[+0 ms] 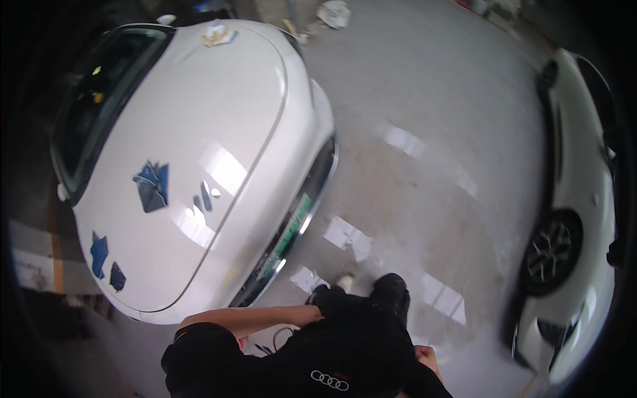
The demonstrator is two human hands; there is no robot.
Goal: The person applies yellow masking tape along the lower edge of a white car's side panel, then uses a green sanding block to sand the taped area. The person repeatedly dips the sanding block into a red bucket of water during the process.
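My left hand (310, 314) is at my dark clothing, its fingers hidden there. My right hand (426, 357) hangs beside my right leg with fingers curled; what they hold, if anything, is hidden. To my left is a white car (219, 99) with a glossy hood. On it lie a folded blue cloth (152, 186), two smaller blue pieces (99, 253), small dark strips (206, 196) and a pale, yellowish cloth (217, 36) at the far edge. Under my left arm some dark cables or hose (282, 335) show, too small to identify.
A second white car (577, 172) stands along my right, its dark wheel (552, 249) facing me. Grey floor (424, 86) runs between the cars, with my shoes (390, 292) on it below me. A crumpled white bag (334, 14) lies at the far wall.
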